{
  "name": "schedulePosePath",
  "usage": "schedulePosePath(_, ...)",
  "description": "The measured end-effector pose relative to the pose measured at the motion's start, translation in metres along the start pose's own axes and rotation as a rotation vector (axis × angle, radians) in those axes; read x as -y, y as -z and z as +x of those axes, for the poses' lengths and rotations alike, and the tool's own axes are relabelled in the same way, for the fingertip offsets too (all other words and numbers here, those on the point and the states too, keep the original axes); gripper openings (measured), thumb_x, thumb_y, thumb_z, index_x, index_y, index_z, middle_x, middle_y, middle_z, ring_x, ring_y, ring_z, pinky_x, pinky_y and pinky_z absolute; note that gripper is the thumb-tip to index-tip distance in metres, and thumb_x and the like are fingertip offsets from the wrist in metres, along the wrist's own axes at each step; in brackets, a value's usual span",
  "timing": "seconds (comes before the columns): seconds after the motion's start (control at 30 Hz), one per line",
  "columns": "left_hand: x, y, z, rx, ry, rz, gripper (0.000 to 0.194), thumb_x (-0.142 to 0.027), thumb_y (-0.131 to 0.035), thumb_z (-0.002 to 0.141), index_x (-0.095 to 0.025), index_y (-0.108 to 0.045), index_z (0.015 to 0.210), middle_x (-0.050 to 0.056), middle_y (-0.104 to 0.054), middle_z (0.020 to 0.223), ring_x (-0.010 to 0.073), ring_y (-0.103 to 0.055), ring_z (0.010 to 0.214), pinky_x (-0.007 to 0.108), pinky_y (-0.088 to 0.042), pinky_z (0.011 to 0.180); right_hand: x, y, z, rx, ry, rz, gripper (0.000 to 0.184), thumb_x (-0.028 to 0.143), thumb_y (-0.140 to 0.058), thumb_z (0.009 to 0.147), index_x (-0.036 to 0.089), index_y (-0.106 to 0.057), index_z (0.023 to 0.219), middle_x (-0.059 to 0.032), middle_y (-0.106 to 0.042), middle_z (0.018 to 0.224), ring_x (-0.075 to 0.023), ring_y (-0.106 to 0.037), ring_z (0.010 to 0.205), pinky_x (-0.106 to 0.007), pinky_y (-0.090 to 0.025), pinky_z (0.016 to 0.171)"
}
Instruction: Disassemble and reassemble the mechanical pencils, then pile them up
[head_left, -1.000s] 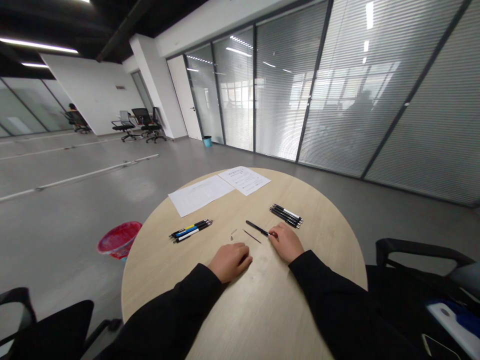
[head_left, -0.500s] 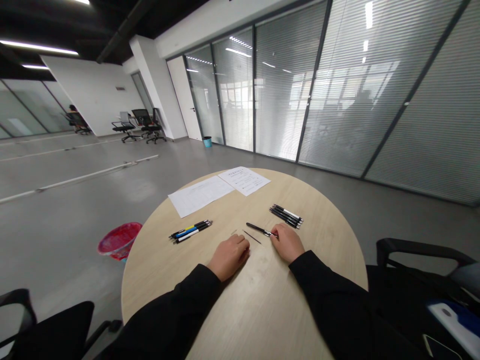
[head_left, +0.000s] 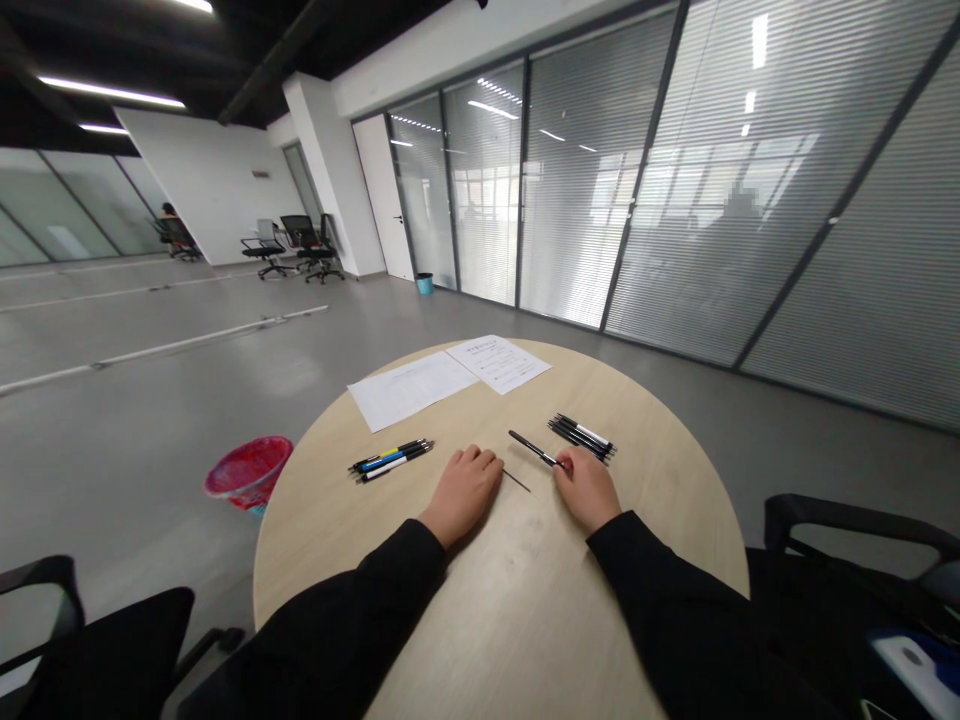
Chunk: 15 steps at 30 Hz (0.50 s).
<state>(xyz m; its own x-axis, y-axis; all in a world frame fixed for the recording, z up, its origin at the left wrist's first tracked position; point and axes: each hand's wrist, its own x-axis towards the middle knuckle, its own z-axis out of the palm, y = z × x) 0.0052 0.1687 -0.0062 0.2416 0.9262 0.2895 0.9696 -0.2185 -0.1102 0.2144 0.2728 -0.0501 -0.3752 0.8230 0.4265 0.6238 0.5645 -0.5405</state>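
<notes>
My left hand (head_left: 465, 490) rests on the round table, its fingers bent and closed at one end of a thin dark pen refill (head_left: 517, 482). The rest of that refill points toward my right side; the fingertips themselves are partly hidden. In my right hand (head_left: 589, 490), thumb and fingers pinch the rear end of a black pen (head_left: 531, 447), whose other end points away to the left. Just beyond that hand lies a row of several black pens (head_left: 581, 437), one with a white barrel. Left of my left hand is a group of pens with yellow, blue and white parts (head_left: 391, 460).
Two printed sheets (head_left: 412, 388) lie at the far side of the wooden table (head_left: 510, 610). A red-lined bin (head_left: 250, 470) stands on the floor at left. Chairs flank the table, one at right (head_left: 855, 510). Beyond are glass partitions with blinds.
My left hand has moved forward over the refill's near-left end, covering a small pale thing on the table. The refill has shifted slightly. My right hand still holds the pen, now tilted slightly more steeply.
</notes>
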Motion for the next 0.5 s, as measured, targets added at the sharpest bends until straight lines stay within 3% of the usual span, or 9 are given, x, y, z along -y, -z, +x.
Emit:
schedulePosePath(0.1, -0.001, 0.001, 0.004, 0.017, -0.047, 0.050, 0.017, -0.015, -0.045, 0.096, -0.019, -0.060, 0.103, 0.008, -0.062, 0.098, 0.0232, -0.050, 0.092, 0.037, -0.036, 0.079, 0.000, 0.000, 0.000, -0.003, -0.003, 0.009, 0.006, 0.019, -0.054, 0.081, 0.018, -0.060, 0.081, -0.0030, -0.059, 0.080, -0.0183, -0.054, 0.075, -0.028, -0.037, 0.068)
schedulePosePath(0.3, -0.004, -0.001, 0.017, 0.061, -0.178, 0.083, 0.017, -0.013, -0.050, 0.092, -0.016, -0.062, 0.081, 0.011, -0.062, 0.086, 0.0244, -0.053, 0.085, 0.041, -0.034, 0.075, -0.002, -0.001, 0.002, -0.017, -0.030, 0.023, 0.008, 0.021, -0.053, 0.080, 0.018, -0.060, 0.081, -0.0033, -0.060, 0.078, -0.0186, -0.055, 0.074, -0.029, -0.038, 0.069)
schedulePosePath(0.5, 0.002, -0.009, 0.029, 0.068, -0.297, -0.021, 0.020, -0.011, -0.048, 0.090, -0.019, -0.063, 0.081, 0.010, -0.063, 0.083, 0.0242, -0.055, 0.083, 0.042, -0.036, 0.079, -0.007, -0.003, 0.003, -0.025, -0.038, 0.058, 0.010, 0.023, -0.054, 0.079, 0.018, -0.062, 0.081, -0.0044, -0.061, 0.077, -0.0193, -0.055, 0.073, -0.030, -0.040, 0.069)
